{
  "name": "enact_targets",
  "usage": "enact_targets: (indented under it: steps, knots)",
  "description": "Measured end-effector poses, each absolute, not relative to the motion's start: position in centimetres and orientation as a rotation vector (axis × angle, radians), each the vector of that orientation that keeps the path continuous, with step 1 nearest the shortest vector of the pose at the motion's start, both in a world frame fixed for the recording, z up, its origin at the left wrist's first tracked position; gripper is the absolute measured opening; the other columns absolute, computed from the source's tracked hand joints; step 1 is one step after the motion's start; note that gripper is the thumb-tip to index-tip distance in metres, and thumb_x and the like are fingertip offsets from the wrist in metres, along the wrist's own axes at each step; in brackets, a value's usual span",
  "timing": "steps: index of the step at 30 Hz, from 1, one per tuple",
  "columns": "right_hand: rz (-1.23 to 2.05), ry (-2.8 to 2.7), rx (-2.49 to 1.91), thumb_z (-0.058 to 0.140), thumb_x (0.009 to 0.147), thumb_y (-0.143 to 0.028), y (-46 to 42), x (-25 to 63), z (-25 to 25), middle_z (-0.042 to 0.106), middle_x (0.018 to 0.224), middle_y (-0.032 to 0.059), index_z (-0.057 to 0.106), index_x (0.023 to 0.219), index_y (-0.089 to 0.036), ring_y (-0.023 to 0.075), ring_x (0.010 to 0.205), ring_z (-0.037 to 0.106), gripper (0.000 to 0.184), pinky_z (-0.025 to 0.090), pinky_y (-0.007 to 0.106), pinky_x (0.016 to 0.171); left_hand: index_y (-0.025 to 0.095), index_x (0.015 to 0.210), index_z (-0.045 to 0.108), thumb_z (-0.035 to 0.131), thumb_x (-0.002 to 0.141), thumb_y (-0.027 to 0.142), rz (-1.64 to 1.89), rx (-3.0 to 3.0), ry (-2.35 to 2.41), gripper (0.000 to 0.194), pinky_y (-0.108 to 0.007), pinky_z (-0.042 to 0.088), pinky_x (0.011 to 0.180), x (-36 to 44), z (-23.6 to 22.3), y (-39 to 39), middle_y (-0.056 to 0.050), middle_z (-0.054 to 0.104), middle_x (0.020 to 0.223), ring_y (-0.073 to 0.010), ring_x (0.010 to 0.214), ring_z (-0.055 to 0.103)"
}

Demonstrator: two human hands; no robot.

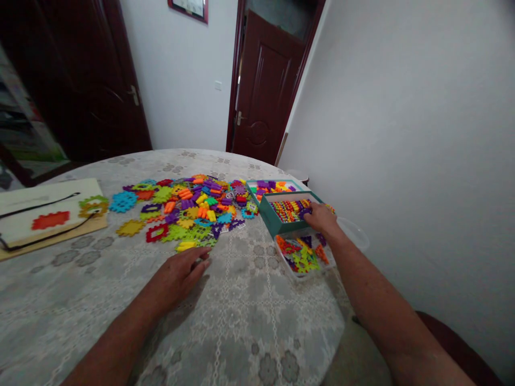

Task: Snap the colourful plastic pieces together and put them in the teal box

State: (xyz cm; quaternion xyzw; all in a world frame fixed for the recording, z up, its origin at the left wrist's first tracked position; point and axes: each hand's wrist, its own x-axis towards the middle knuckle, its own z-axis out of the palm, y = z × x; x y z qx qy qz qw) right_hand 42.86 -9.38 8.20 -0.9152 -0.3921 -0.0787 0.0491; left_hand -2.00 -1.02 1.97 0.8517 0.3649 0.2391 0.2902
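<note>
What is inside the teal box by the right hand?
The teal box holds rows of red, yellow, orange and purple plastic pieces. The right hand partly hides its right end; anything beneath the top pieces is covered.

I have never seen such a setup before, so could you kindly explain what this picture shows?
There is no machine here: you see a person's bare left hand and right hand, from a camera worn on the head. On the patterned tablecloth lies a heap of colourful pieces. Beside it stand a green box with small colourful parts and, nearer, a clear tray with more. The right hand is at the box, its fingertips too unclear to show a grip; the left, near the heap, holds nothing visible.
</note>
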Motion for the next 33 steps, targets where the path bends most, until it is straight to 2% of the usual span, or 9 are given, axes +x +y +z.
enact_targets:
  steps: [5, 8, 11, 14, 17, 20, 24, 28, 33]
  knots:
    - [-0.189, -1.184, -2.766, 0.062, 0.092, -0.036, -9.9, 42.7, 8.8, 0.069, 0.137, 0.0165, 0.073, 0.133, -0.024, 0.0351, 0.128, 0.064, 0.044, 0.052, 0.048, 0.102, 0.024, 0.119, 0.078, 0.051, 0.095, 0.055, 0.677, 2.295, 1.036, 0.048, -0.044, 0.060, 0.094, -2.3, 1.9, -0.7, -0.011, 0.082, 0.115, -0.0297, 0.094, 0.076]
    - [-0.422, -1.211, -2.663, 0.058, 0.094, -0.034, -10.8, 41.7, 8.9, 0.068, 0.135, 0.0208, 0.070, 0.135, -0.017, 0.0366, 0.127, 0.063, 0.045, 0.051, 0.051, 0.104, 0.023, 0.116, 0.077, 0.049, 0.096, 0.050, 0.809, 2.287, 1.135, 0.044, -0.041, 0.058, 0.098, -2.6, 2.3, -0.6, -0.010, 0.081, 0.118, -0.0285, 0.102, 0.075]
    - [-0.591, -1.393, -2.349, 0.052, 0.097, -0.030, -11.6, 39.0, 9.0, 0.070, 0.127, 0.0214, 0.072, 0.124, -0.013, 0.0345, 0.124, 0.063, 0.038, 0.046, 0.051, 0.112, 0.021, 0.117, 0.075, 0.047, 0.098, 0.044, 0.907, 2.242, 1.283, 0.041, -0.040, 0.058, 0.097, -2.9, 2.7, -0.5, -0.009, 0.080, 0.113, -0.0264, 0.096, 0.074]
    - [-0.444, -1.608, -2.028, 0.052, 0.098, -0.032, -12.3, 34.0, 9.1, 0.072, 0.122, 0.0186, 0.071, 0.117, -0.017, 0.0322, 0.118, 0.065, 0.031, 0.048, 0.048, 0.111, 0.018, 0.121, 0.073, 0.047, 0.098, 0.038, 0.977, 2.246, 1.392, 0.040, -0.043, 0.055, 0.104, -3.3, 2.4, -0.1, -0.012, 0.078, 0.116, -0.0276, 0.103, 0.072]
    - [-0.157, -1.838, -1.832, 0.057, 0.099, -0.034, -12.4, 28.0, 8.2, 0.073, 0.122, 0.0140, 0.070, 0.121, -0.023, 0.0305, 0.118, 0.067, 0.028, 0.051, 0.047, 0.108, 0.015, 0.127, 0.070, 0.049, 0.097, 0.033, 1.085, 2.338, 1.448, 0.041, -0.048, 0.047, 0.117, -3.5, 1.5, 0.3, -0.017, 0.072, 0.129, -0.0321, 0.126, 0.065]
    - [0.006, -2.023, -1.725, 0.059, 0.100, -0.032, -11.1, 23.4, 6.1, 0.069, 0.133, 0.0126, 0.067, 0.131, -0.023, 0.0273, 0.127, 0.064, 0.033, 0.049, 0.044, 0.114, 0.016, 0.137, 0.066, 0.054, 0.096, 0.031, 1.114, 2.414, 1.509, 0.045, -0.052, 0.041, 0.122, -3.5, 0.4, 0.7, -0.019, 0.064, 0.141, -0.0343, 0.137, 0.057]
    - [-0.006, -1.968, -1.836, 0.060, 0.102, -0.035, -7.0, 21.2, 2.9, 0.060, 0.151, 0.0189, 0.063, 0.143, -0.017, 0.0301, 0.142, 0.054, 0.045, 0.043, 0.045, 0.119, 0.021, 0.140, 0.065, 0.065, 0.093, 0.034, 0.878, 2.470, 1.636, 0.049, -0.055, 0.039, 0.122, -3.3, -0.7, 0.5, -0.018, 0.057, 0.153, -0.0385, 0.145, 0.049]
    - [-0.029, -1.703, -2.128, 0.058, 0.104, -0.044, -2.5, 21.6, 1.2, 0.056, 0.154, 0.0230, 0.062, 0.148, -0.016, 0.0362, 0.142, 0.052, 0.052, 0.044, 0.049, 0.114, 0.024, 0.138, 0.068, 0.068, 0.094, 0.040, 0.576, 2.514, 1.676, 0.047, -0.056, 0.041, 0.118, -3.1, -0.8, 0.2, -0.018, 0.055, 0.156, -0.0393, 0.143, 0.051]
    - [0.022, -1.486, -2.350, 0.055, 0.105, -0.052, 0.7, 21.2, 0.2, 0.056, 0.155, 0.0170, 0.062, 0.149, -0.025, 0.0357, 0.141, 0.051, 0.053, 0.042, 0.049, 0.113, 0.021, 0.135, 0.070, 0.070, 0.095, 0.036, 0.574, 2.583, 1.507, 0.043, -0.052, 0.042, 0.120, -2.9, -0.5, 0.0, -0.017, 0.056, 0.155, -0.0352, 0.143, 0.054]
